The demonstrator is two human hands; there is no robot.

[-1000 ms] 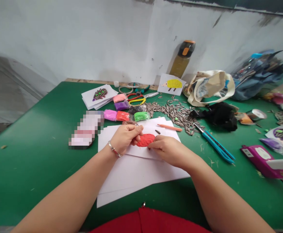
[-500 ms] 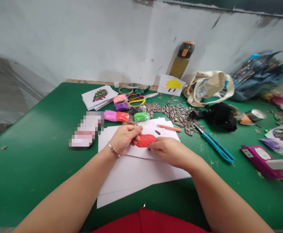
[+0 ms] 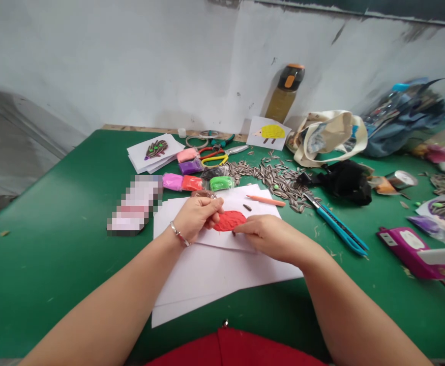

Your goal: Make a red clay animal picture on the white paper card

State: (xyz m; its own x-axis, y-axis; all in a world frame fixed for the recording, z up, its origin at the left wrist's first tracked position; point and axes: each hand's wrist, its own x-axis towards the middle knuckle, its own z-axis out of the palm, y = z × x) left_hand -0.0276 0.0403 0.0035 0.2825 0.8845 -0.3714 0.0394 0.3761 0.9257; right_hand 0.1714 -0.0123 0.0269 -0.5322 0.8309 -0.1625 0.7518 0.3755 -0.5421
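A flattened oval of red modelling clay (image 3: 230, 220) lies on white paper (image 3: 207, 274) in front of me. My left hand (image 3: 200, 216) is at its left end, thumb and fingers pinched together; whatever they hold is hidden. From the right, my right hand (image 3: 270, 235) reaches in with closed fingers. At its fingertips, by the clay's lower edge, shows a small dark piece that looks like a sunflower seed (image 3: 234, 233). Another sunflower seed (image 3: 247, 207) rests on the paper above the clay, below an orange pen (image 3: 265, 201).
Wrapped clay packets (image 3: 191, 182), a blurred-out phone-like object (image 3: 135, 206) and pliers (image 3: 216, 152) lie beyond and left. Sunflower seeds (image 3: 275, 178), a blue utility knife (image 3: 340, 229) and a purple glue-gun-like tool (image 3: 409, 249) are rightward. A bottle (image 3: 285, 94) and cloth bag (image 3: 332, 140) stand behind.
The view has shifted very slightly. My right hand has barely moved at the clay's lower right edge; the left stays pinched in the same place.
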